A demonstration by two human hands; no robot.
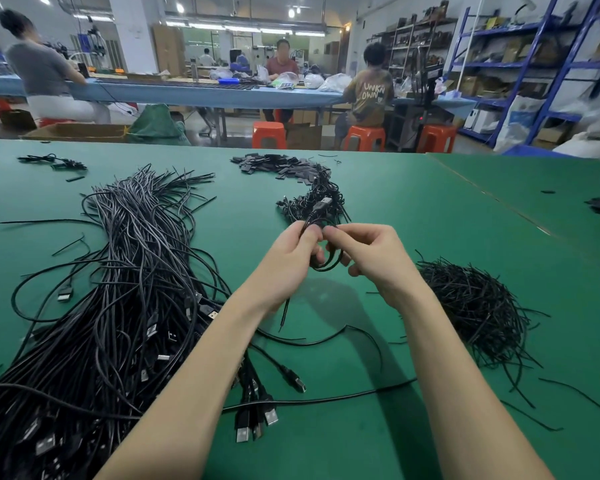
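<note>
Above the green table (413, 216), my left hand (288, 265) and my right hand (371, 258) together hold a coiled black USB cable (329, 263). Its silver plug (323, 203) sticks up past my fingers. The left hand grips the coil; the right hand's thumb and fingers pinch it from the other side. A loose end of the cable hangs below my left wrist. A big pile of uncoiled black USB cables (125, 289) lies to the left, and a heap of short black twist ties (471, 306) sits to the right.
Behind my hands lies a row of coiled cables (312, 199), with flat black pieces (274, 164) beyond it. A few loose USB plugs (257, 420) lie near my left forearm. Further back, people sit at a blue workbench (187, 91) on orange stools (269, 135); blue shelving (520, 64) stands at right.
</note>
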